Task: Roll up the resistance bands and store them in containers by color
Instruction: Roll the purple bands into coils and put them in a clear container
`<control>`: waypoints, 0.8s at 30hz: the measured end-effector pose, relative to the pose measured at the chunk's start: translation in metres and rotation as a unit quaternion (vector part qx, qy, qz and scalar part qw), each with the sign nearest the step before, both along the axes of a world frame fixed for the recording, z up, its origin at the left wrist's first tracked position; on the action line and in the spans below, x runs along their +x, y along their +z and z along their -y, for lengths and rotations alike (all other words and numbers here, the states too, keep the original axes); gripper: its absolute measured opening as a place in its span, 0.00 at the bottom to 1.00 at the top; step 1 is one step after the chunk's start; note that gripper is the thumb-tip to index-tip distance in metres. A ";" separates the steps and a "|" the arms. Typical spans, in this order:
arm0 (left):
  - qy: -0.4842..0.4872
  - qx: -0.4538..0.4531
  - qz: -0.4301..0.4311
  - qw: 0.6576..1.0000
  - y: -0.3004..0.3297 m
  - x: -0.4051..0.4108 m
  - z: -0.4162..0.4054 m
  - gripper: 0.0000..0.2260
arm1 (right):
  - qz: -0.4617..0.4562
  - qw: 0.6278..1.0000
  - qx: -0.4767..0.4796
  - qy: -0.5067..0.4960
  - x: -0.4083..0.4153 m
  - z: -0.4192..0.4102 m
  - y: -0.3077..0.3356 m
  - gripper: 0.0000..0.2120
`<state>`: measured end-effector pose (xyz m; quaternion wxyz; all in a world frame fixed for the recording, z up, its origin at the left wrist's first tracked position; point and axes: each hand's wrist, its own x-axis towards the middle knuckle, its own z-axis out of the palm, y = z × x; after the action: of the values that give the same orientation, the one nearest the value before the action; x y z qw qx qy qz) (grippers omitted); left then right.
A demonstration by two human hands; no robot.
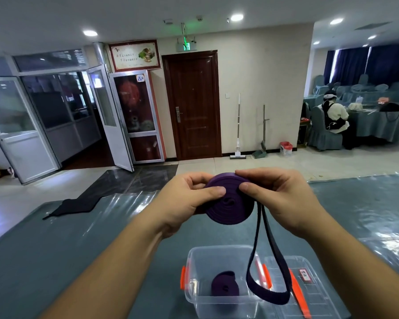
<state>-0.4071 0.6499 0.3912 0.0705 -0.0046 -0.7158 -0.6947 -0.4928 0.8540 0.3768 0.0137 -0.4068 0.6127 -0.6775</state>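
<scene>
Head camera looks down on two bare hands held up over a counter (pixel 55 261) covered in grey-blue cloth under clear plastic. Between them is a purple resistance band (pixel 226 203), mostly wound into a flat coil whose broad spiral face is turned toward the camera. The left hand (pixel 184 203) grips the coil from its left side, thumb pressed across the face and fingers curled behind. The right hand (pixel 279 199) pinches the coil's upper right edge, thumb on the face and fingers over the top rim. From the coil's right edge the unrolled tail (pixel 263 268) hangs straight down as a long narrow loop, its long axis near vertical, its bottom dangling at the rim of a clear plastic container (pixel 194 293) with orange latches. Inside that container a second rolled purple band (pixel 225 284) lies on the floor. Just right of it rests a clear lid (pixel 309 293).
</scene>
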 end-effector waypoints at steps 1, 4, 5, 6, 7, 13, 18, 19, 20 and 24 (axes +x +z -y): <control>-0.006 -0.024 0.005 1.000 0.001 0.000 0.000 0.11 | -0.016 0.999 0.030 0.000 -0.002 -0.001 0.001 0.13; -0.009 -0.071 0.011 0.997 0.008 -0.001 0.000 0.09 | -0.041 0.996 0.073 0.006 -0.005 -0.001 0.004 0.13; -0.004 -0.064 0.006 0.998 0.009 -0.001 0.001 0.11 | -0.029 0.998 0.061 0.012 -0.006 0.000 0.005 0.13; 0.001 -0.052 -0.001 0.999 0.011 -0.001 0.001 0.12 | -0.014 0.999 0.044 0.018 -0.006 0.001 0.006 0.14; 0.008 -0.038 -0.008 0.999 0.011 -0.002 0.001 0.14 | -0.003 0.999 0.025 0.021 -0.006 0.002 0.006 0.16; 0.010 -0.014 0.014 1.000 0.004 -0.006 0.001 0.11 | 0.008 0.999 0.016 0.031 -0.013 -0.005 0.005 0.15; -0.024 -0.083 0.038 0.996 0.011 -0.009 0.004 0.13 | -0.005 0.996 0.079 0.040 -0.018 -0.003 0.008 0.15; -0.020 -0.062 0.028 0.997 0.012 -0.010 0.004 0.13 | 0.012 0.997 0.054 0.044 -0.019 -0.002 0.009 0.15; -0.014 -0.036 0.017 0.999 0.013 -0.011 0.004 0.14 | 0.024 0.998 0.028 0.046 -0.019 -0.002 0.009 0.16; -0.001 0.038 0.001 0.999 0.009 -0.017 0.005 0.16 | 0.032 0.998 -0.019 0.056 -0.023 -0.002 0.013 0.18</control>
<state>-0.4236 0.6450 0.4002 0.0688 -0.0020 -0.6886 -0.7218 -0.5158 0.8561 0.3895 0.0633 -0.4188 0.5750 -0.7000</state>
